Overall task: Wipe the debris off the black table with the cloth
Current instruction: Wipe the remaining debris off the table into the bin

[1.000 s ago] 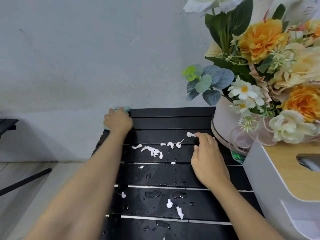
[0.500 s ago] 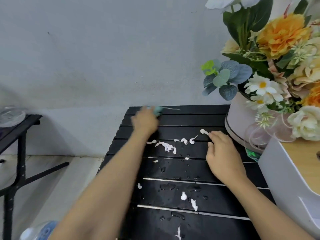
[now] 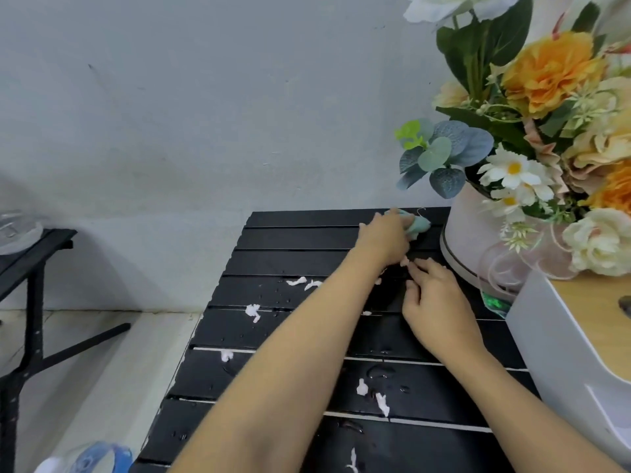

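head view: the left hand [image 3: 384,238] reaches across to the far right part of the black slatted table [image 3: 290,238]. it is closed around a bunched pale green cloth [image 3: 419,225], which pokes out past the fingers and lies on the rear slats, just beside the pink flower box [image 3: 467,240]. the right hand [image 3: 435,302] rests palm down on the table just nearer than the left, fingers relaxed, holding nothing. white debris [image 3: 252,310] lies in scraps over the middle and near slats, with water drops [image 3: 377,372] among them. orange and white flowers [image 3: 546,76] rise from the box. a white box with a wooden top [image 3: 560,336] stands on the table's right edge. a second table [image 3: 34,247] stands at the left against the grey wall [image 3: 205,114].
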Motion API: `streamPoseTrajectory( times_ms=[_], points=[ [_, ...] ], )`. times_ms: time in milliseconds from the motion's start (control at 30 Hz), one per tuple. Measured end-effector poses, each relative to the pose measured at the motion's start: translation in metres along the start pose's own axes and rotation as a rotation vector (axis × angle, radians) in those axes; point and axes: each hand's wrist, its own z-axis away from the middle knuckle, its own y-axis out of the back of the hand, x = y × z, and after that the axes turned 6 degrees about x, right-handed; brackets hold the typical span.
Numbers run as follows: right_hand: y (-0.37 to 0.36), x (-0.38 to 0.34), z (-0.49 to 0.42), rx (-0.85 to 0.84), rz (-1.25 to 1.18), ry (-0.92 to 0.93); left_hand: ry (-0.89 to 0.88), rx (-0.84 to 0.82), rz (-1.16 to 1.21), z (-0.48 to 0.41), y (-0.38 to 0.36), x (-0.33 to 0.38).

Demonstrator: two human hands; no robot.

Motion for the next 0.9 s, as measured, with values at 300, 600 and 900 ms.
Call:
streamPoseTrajectory(
  times_ms=[300, 600, 900],
  points=[
    [0.031, 0.006, 0.032, -0.132, 0.066, 0.027, 0.585, 0.410, 0.064, 0.079, 0.051, -0.194],
    [0.035, 0.004, 0.062, -0.159, 0.286, 0.051, -0.009, 0.062, 0.085, 0.028, -0.003, -0.046],
    [0.035, 0.004, 0.065, -0.129, 0.107, -0.104, -0.343, -0.155, 0.397, 0.134, 0.017, -0.046]
  ],
)
